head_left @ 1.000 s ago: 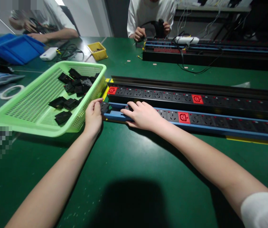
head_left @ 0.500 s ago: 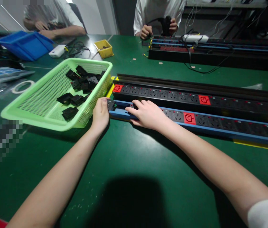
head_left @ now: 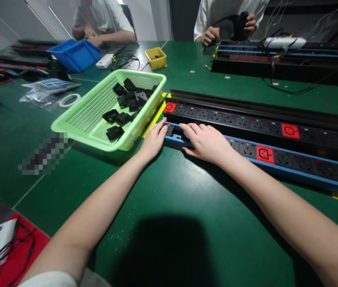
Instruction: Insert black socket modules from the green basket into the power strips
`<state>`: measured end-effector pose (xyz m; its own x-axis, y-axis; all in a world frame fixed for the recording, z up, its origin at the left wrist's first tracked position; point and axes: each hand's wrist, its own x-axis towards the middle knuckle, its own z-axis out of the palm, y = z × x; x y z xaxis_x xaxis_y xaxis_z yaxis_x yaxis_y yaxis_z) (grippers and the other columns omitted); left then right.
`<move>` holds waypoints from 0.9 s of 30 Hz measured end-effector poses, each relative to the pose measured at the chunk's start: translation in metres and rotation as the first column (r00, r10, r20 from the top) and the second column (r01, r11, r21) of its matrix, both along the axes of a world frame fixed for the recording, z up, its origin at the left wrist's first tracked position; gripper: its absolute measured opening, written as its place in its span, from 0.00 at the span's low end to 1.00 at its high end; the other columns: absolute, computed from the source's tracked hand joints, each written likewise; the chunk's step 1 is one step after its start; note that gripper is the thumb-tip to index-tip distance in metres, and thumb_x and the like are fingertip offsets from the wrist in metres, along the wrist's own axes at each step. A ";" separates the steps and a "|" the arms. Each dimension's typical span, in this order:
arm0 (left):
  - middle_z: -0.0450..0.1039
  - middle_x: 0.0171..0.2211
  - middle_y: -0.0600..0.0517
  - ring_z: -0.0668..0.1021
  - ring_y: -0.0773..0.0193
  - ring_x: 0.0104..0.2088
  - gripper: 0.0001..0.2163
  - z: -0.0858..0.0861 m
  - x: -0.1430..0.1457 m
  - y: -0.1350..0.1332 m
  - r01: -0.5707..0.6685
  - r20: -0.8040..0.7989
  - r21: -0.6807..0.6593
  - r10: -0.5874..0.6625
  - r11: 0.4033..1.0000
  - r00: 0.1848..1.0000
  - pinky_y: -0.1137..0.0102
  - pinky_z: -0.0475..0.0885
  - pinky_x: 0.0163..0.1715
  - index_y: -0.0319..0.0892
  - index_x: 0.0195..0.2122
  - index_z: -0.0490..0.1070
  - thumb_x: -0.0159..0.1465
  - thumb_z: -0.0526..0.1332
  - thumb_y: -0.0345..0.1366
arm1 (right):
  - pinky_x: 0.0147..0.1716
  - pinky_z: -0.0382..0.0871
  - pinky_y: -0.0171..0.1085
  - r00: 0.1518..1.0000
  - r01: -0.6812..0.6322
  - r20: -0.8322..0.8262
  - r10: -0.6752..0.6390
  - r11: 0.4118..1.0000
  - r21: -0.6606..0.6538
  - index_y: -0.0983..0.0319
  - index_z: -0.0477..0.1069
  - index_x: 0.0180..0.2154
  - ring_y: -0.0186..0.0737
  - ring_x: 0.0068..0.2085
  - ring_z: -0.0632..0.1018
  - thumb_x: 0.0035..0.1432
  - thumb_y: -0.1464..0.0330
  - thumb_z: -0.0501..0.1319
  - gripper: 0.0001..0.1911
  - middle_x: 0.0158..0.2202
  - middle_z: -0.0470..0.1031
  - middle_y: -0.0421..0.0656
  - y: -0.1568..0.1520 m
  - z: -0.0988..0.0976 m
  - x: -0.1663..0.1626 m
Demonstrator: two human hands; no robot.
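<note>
A long blue-edged power strip [head_left: 303,176] lies across the green table, set with black socket modules and a red socket [head_left: 265,154]. My left hand [head_left: 153,141] grips its left end, thumb beside the end socket [head_left: 169,130]. Over the strip just to the right, my right hand [head_left: 209,143] has its fingers bent onto a black socket module [head_left: 185,134], mostly hidden beneath them. An open gap in the blue channel [head_left: 177,137] shows between the two hands. Left of my left hand stands a light green basket [head_left: 82,133] holding several loose black modules [head_left: 115,132].
Behind the strip lies a second, black power strip [head_left: 234,120]. A yellow bin [head_left: 156,58], blue bin [head_left: 74,56], tape roll [head_left: 69,100] and plastic bags [head_left: 47,91] are farther back. Two people sit across the table, one holding a black object [head_left: 240,26].
The view has turned left, so things appear farther right. The gap between the end socket and my right fingers looks narrower. Both hands stay on the strip.
</note>
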<state>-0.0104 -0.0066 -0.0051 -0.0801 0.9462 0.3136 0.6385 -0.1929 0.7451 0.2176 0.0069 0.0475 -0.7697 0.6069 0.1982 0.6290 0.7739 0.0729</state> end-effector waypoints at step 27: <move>0.76 0.46 0.47 0.75 0.55 0.48 0.18 0.015 0.005 -0.013 0.116 -0.281 0.147 -0.071 0.982 0.957 0.61 0.66 0.51 0.46 0.53 0.74 0.72 0.51 0.48 | 0.46 0.67 0.46 1.000 0.020 0.010 -0.020 1.000 -0.008 0.76 0.46 0.70 0.56 0.49 0.75 0.65 0.56 0.56 0.43 0.59 0.70 0.61 0.000 0.000 0.000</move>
